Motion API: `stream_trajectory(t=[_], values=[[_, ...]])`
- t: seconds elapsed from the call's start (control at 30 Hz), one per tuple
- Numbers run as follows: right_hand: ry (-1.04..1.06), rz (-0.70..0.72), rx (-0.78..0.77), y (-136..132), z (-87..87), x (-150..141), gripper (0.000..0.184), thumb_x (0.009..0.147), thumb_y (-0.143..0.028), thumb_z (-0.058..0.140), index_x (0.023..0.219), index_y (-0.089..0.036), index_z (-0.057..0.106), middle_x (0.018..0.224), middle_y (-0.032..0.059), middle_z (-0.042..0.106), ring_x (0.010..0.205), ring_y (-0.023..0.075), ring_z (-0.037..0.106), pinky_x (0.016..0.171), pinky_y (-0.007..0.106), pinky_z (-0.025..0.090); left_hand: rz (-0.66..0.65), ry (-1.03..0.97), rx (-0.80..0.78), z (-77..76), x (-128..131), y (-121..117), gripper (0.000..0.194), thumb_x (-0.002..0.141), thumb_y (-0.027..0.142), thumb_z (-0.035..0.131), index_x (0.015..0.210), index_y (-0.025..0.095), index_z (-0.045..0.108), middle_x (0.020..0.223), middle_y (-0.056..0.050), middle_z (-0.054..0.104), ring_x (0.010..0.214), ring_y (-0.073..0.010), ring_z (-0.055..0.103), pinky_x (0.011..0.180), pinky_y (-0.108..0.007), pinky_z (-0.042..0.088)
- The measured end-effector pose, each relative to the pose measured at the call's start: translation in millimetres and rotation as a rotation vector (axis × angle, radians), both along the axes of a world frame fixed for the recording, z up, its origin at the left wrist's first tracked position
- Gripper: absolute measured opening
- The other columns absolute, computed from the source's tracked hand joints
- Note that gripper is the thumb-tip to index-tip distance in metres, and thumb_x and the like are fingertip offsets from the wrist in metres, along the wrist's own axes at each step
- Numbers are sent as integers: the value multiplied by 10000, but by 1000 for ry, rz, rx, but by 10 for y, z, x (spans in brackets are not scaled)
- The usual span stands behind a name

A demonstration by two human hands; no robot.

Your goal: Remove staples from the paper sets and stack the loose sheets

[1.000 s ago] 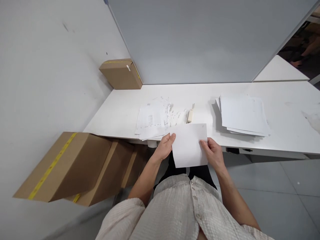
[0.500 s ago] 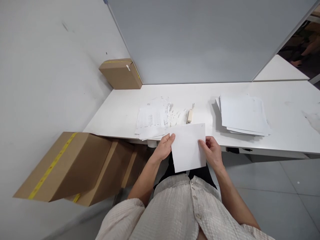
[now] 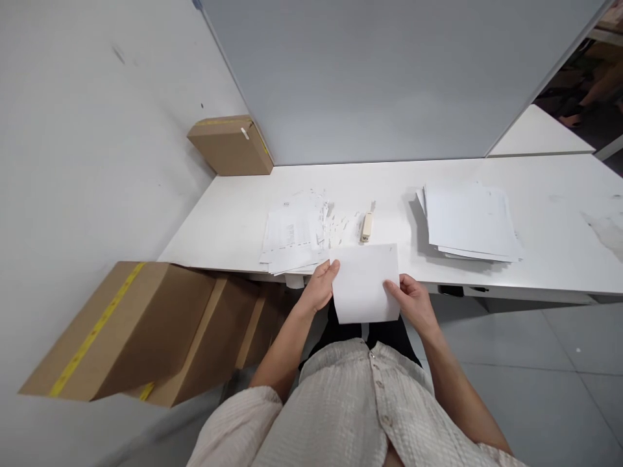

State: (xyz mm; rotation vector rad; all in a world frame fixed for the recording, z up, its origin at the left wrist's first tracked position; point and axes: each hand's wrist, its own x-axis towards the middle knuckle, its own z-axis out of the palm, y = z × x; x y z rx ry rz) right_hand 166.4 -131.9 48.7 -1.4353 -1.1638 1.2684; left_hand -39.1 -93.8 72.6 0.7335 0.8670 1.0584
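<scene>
A white sheet of paper (image 3: 365,288) is held at the table's front edge, in front of my body; whether it is one sheet or several I cannot tell. My left hand (image 3: 321,285) pinches its left side, thumb on top. On the right side my right hand (image 3: 411,299) grips it between thumb and fingers. A small mark, perhaps a staple, shows near the paper's top right corner. Just beyond it lies a cream stapler (image 3: 366,227). Left of the stapler is a loose pile of printed sheets (image 3: 291,233). A thicker stack of paper (image 3: 470,220) lies to the right.
The white table (image 3: 219,220) runs along a grey panel (image 3: 379,78). A cardboard box (image 3: 233,148) stands at its back left corner. Larger taped boxes (image 3: 146,331) are by my left side, below the tabletop. Dark objects (image 3: 450,290) sit under the front edge.
The paper's near edge has lifted and tipped, so it looks shorter and slightly curved. My right hand has shifted slightly down on it. Both hands keep hold.
</scene>
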Motion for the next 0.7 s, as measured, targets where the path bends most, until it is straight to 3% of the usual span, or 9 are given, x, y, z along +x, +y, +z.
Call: stream_trajectory(t=[0.17, 0.27, 0.37, 0.47, 0.6, 0.7], values=[[30, 18, -68, -62, -151, 49, 374, 739, -488, 588, 928, -166, 586, 807, 53, 651, 682, 182, 567, 582, 271, 443, -81, 35, -32, -205, 62, 83, 447, 747, 479, 618, 1013, 119, 608, 851, -94, 688, 843, -207, 636, 789, -340, 480], [-77, -53, -115, -51, -232, 128, 375, 728, -482, 594, 908, -153, 604, 809, 60, 666, 682, 188, 579, 580, 278, 449, -88, 215, 20, -330, 106, 216, 440, 758, 505, 584, 994, 134, 604, 710, -38, 655, 686, -164, 616, 691, -310, 485], [-102, -79, -120, 10, -259, 222, 339, 729, -468, 591, 852, -153, 605, 786, 47, 664, 674, 179, 576, 573, 268, 445, 3, 511, 210, -418, 146, 438, 380, 806, 444, 536, 1060, 167, 589, 768, -34, 651, 736, -166, 607, 731, -310, 473], [-95, -98, -132, 96, -257, 290, 336, 719, -469, 595, 814, -147, 600, 745, 42, 653, 629, 168, 560, 522, 252, 426, 84, 745, 478, -479, 200, 693, 349, 867, 322, 435, 1171, 187, 539, 1035, -85, 628, 936, -189, 581, 874, -338, 419], [-129, -122, -146, 187, -275, 341, 329, 712, -468, 597, 780, -146, 602, 709, 36, 643, 607, 166, 559, 498, 248, 421, 76, 889, 758, -573, 283, 927, 413, 885, 206, 314, 1267, 163, 464, 1232, -130, 510, 1111, -205, 483, 969, -356, 347], [-119, -141, -153, 220, -295, 373, 336, 701, -467, 600, 790, -144, 611, 695, 39, 646, 605, 176, 572, 498, 258, 435, 44, 951, 828, -644, 303, 982, 451, 873, 145, 272, 1291, 139, 443, 1213, -143, 501, 1142, -212, 440, 982, -355, 337]])
